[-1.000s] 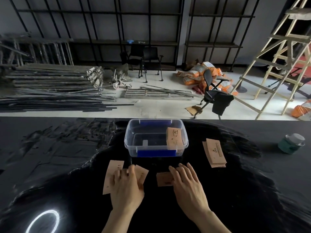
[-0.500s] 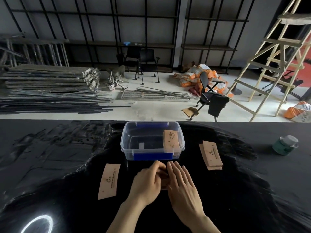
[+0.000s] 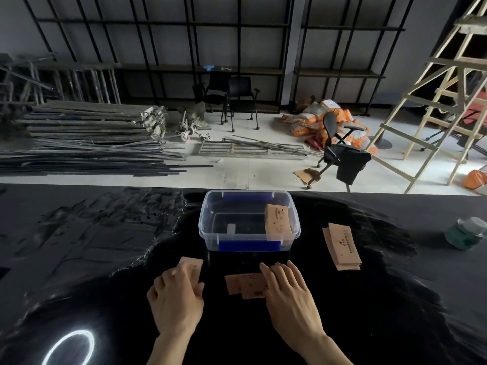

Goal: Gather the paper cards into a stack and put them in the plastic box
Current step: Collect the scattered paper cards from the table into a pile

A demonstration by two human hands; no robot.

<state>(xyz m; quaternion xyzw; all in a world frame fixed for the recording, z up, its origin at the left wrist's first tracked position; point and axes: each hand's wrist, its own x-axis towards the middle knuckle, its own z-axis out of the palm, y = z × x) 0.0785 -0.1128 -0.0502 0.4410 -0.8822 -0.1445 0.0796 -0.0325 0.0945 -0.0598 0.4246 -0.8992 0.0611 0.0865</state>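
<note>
A clear plastic box (image 3: 203, 227) with blue latches stands at the table's middle, and a bundle of brown paper cards (image 3: 278, 222) leans inside its right end. My left hand (image 3: 176, 299) covers one card (image 3: 193, 263) in front of the box's left corner, fingers curled over it. My right hand (image 3: 290, 293) lies flat with its fingertips on two overlapping cards (image 3: 243, 285) in front of the box. A small stack of cards (image 3: 342, 246) lies to the right of the box.
The table (image 3: 79, 246) is covered in a glossy black sheet. A green jar with a pale lid (image 3: 466, 233) stands at the far right. A ring light's reflection (image 3: 71, 349) shows at the near left. Beyond the table's far edge lie metal bars, chairs and a wooden ladder.
My left hand has left the middle cards and gone left onto the single card, which now lies closer to the box. My right hand stays on the middle cards.
</note>
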